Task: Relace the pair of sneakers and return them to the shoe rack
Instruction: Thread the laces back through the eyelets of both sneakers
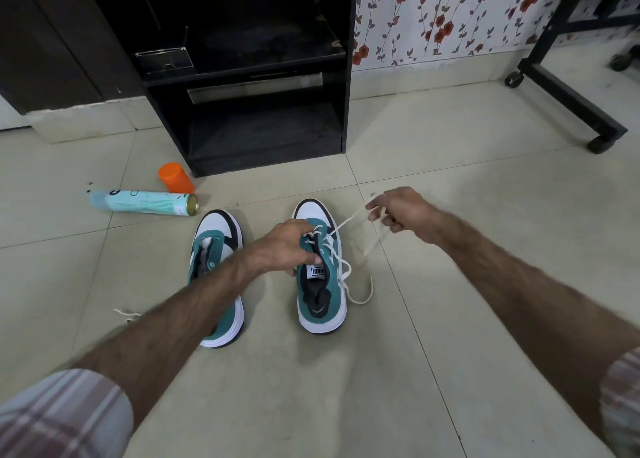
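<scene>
Two teal, white and black sneakers stand side by side on the tiled floor, toes pointing away from me. My left hand [289, 246] grips the right sneaker [322, 301] at its eyelet flap and tongue. My right hand [401, 211] pinches the white lace [346, 223], pulled taut up and to the right from the upper eyelets. The lace's other end lies looped on the floor beside that shoe. My left forearm crosses over the left sneaker [216, 246], which shows open eyelets with no lace. A second white lace [126, 313] lies on the floor at the left.
The black shoe rack [263, 125] stands just beyond the shoes against the wall. An orange cap [176, 177] and a pale blue spray can [143, 203] lie on the floor at the left. A black wheeled frame [568, 100] stands at the far right.
</scene>
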